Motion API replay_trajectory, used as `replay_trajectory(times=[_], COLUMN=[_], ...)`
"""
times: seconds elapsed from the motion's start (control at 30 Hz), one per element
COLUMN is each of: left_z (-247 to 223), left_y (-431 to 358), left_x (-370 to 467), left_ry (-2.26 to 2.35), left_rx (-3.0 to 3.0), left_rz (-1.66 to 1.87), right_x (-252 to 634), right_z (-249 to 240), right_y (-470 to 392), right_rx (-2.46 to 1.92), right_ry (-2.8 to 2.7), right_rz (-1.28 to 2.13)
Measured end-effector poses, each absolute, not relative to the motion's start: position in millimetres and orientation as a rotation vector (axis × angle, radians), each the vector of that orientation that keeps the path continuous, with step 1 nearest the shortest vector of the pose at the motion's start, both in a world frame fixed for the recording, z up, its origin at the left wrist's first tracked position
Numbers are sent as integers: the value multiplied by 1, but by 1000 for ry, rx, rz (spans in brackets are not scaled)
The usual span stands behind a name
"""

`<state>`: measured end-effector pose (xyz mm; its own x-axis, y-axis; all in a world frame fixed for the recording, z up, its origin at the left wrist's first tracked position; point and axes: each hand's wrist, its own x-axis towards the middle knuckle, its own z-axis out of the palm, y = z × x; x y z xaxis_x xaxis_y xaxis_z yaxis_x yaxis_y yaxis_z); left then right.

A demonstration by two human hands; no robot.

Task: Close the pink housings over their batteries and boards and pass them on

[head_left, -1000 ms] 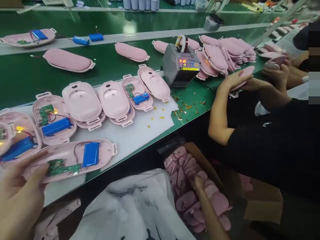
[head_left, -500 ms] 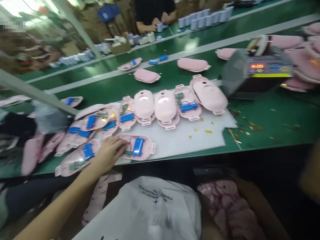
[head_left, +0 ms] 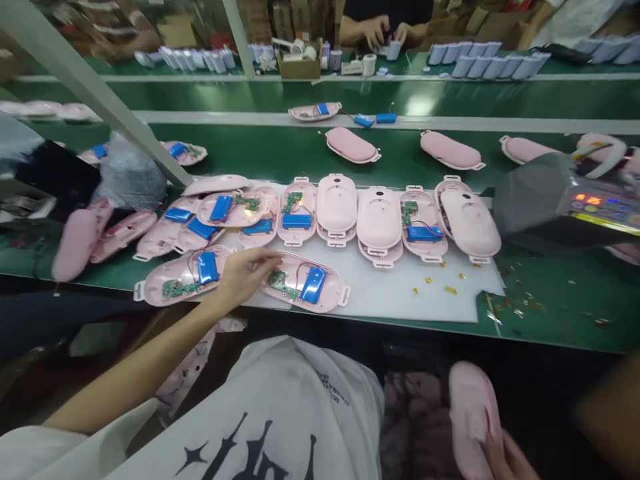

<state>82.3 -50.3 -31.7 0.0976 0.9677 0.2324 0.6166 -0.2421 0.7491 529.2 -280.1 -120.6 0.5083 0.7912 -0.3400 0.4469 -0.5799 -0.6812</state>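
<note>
My left hand (head_left: 245,277) reaches over the table's front edge, fingers pinched at the left end of an open pink casing half (head_left: 333,293). Inside that half are a blue battery pack (head_left: 313,285) and a green circuit board (head_left: 283,285) with thin wires. Left of the hand lies another open casing half (head_left: 155,283), also with a battery and board. Below the table edge at lower right, my right hand (head_left: 510,460) grips a smooth pink casing cover (head_left: 473,410); part of this hand is cut off by the frame.
Several pink casings, some covered (head_left: 337,203), line a white foam sheet (head_left: 400,293). Yellow tape bits (head_left: 451,290) lie there. A grey device with a red display (head_left: 555,193) stands right. A slanted post (head_left: 100,93) rises left. Across the table, a person's hands (head_left: 385,33) handle lavender cups.
The view has swung, so the table appears further left and level. My right hand has come into view with a pink cover. My left hand stays at the casing half, which has turned slightly.
</note>
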Motion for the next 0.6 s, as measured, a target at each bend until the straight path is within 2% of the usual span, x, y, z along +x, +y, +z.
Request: replay_trajectory(times=[0.1,0.2,0.4,0.6], left_z=[-35,-42,-57,-47], left_y=[-53,-58,-60,-58], left_x=[78,75,73,66], left_ry=[1561,1502,1359,1200], left_rx=[1690,1562,1397,1635], left_rz=[1102,1189,1388,1439], right_x=[511,455,360,337], right_z=[-70,-33,-10,31], right_y=[-222,-133,-23,26], right_rx=[-2022,-1760,-1354,-1344], right_ry=[-1052,-1390,-1727,-2075], right_rz=[924,1027,1471,1329])
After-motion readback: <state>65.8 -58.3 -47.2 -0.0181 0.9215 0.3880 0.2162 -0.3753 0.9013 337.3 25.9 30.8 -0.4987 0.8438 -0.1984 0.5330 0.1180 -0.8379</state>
